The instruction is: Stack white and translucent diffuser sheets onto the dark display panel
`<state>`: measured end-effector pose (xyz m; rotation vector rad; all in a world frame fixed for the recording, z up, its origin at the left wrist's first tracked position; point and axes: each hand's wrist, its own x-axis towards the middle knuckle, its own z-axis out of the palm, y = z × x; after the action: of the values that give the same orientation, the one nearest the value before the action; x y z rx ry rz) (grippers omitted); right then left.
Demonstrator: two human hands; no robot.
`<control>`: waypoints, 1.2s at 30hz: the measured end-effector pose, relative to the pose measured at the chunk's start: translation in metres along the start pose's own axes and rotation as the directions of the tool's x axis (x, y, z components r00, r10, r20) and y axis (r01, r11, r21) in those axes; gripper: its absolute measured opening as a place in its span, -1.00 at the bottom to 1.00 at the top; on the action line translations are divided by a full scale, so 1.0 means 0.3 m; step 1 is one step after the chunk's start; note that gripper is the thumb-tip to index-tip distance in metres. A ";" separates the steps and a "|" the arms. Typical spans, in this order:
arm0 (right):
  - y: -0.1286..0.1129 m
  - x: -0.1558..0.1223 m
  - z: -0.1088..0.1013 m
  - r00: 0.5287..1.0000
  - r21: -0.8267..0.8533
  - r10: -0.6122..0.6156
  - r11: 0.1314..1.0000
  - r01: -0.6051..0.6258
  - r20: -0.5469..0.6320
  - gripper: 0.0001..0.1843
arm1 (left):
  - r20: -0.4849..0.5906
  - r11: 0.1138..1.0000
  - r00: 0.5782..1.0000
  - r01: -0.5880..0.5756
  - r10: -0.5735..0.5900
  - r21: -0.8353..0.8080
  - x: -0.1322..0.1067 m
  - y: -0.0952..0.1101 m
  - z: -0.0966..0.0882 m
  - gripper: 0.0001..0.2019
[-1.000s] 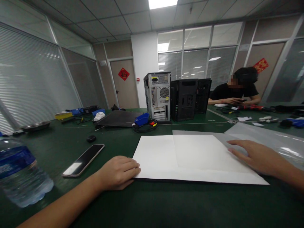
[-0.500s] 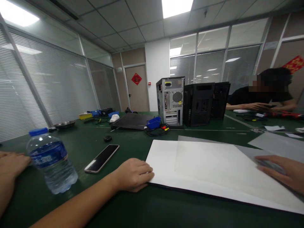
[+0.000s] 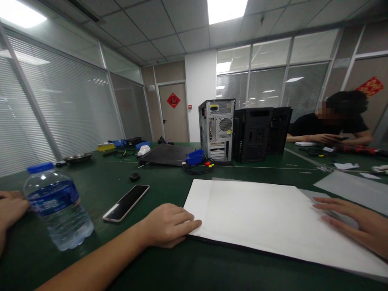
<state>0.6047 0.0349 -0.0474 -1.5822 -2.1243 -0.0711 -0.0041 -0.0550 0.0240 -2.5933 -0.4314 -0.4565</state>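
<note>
A large white sheet [image 3: 242,210] lies flat on the green table [image 3: 169,266] in front of me, with a thin translucent film over most of it. My left hand [image 3: 169,224] rests at the sheet's near left corner, fingers loosely stretched onto its edge. On the right side of the sheet, my right hand [image 3: 357,222] lies flat with fingers extended, pressing down on the film. Neither hand grips anything.
A water bottle [image 3: 57,206] stands at the near left, with another person's hand [image 3: 10,208] beside it. A phone [image 3: 125,203] lies left of the sheet. Computer towers [image 3: 216,129] stand behind it, a grey sheet [image 3: 354,188] lies at right, and a seated person [image 3: 333,125] works at far right.
The view has swung left, bringing the bottle and another person's hand into sight. The film now reaches further left over the white sheet. My left hand has stayed at the corner.
</note>
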 end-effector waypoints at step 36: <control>-0.295 -0.041 -0.076 0.905 0.147 -0.235 0.970 0.194 0.355 -0.40 | 0.011 0.999 1.000 0.004 -0.005 0.033 -0.006 -0.008 0.008 -0.65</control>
<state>0.5345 -0.0124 -0.0112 -1.3759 -2.5393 0.2889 -0.0060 -0.0521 0.0223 -2.5649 -0.4449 -0.4336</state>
